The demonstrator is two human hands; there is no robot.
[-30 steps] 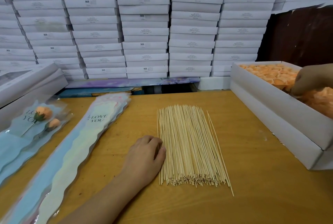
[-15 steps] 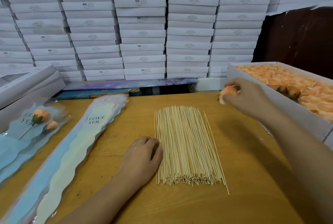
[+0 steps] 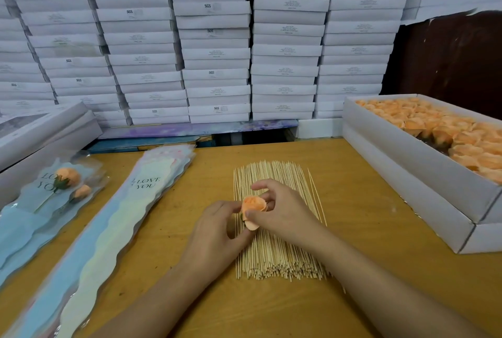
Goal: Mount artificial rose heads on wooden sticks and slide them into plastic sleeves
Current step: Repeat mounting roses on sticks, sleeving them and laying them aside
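Your right hand point(image 3: 282, 210) pinches the peach fabric rose head point(image 3: 253, 206), left hand point(image 3: 217, 229) curled beside it, above the pale wooden sticks point(image 3: 277, 256), ready for mounting.

Two bare forearms; no sleeves reach the wrists; left grip point(image 3: 214, 231) and right grip point(image 3: 282, 210) ungloved.

Sticks point(image 3: 274, 256) mid-table, sleeves point(image 3: 89, 242) left, rose box point(image 3: 407, 174) right.

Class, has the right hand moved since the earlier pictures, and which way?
Yes. The right hand left the box of rose heads and travelled leftward, carrying a rose head to above the pile of sticks.
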